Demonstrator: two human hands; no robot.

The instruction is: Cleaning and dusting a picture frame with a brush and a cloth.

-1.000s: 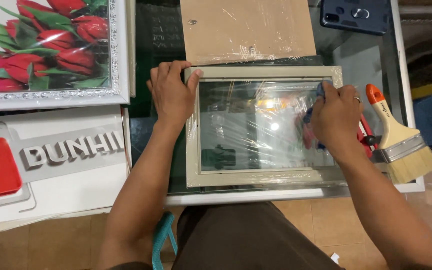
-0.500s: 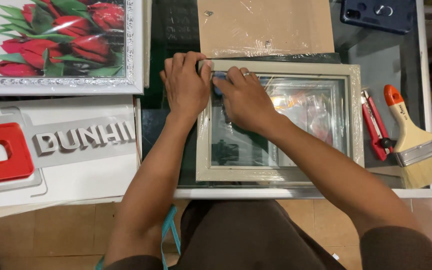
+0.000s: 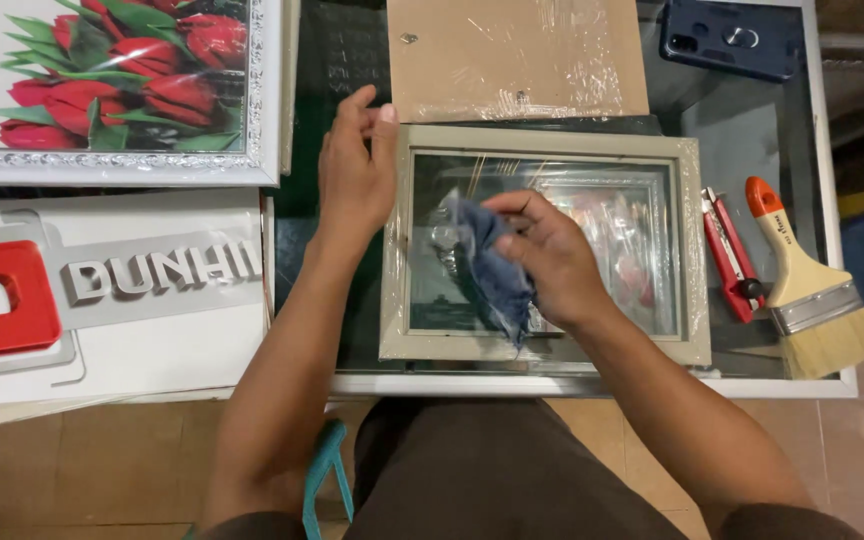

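A beige picture frame (image 3: 692, 250) with a glass pane, partly wrapped in clear film, lies flat on a glass-topped table (image 3: 802, 120). My left hand (image 3: 355, 175) rests against the frame's upper left corner, fingers extended along its edge. My right hand (image 3: 545, 258) is over the middle of the glass and grips a blue cloth (image 3: 487, 270), which hangs down onto the pane toward the frame's lower edge.
A brown backing board (image 3: 517, 55) lies behind the frame. A red utility knife (image 3: 730, 255) and a wide paintbrush (image 3: 807, 285) lie to the right, a dark phone (image 3: 732, 38) at the back right. A framed tulip picture (image 3: 112, 90) and a sign board (image 3: 112, 290) lie left.
My right hand swept the cloth from the frame's right side to its upper left corner, then down to the middle of the glass. My left hand stayed at the upper left corner.
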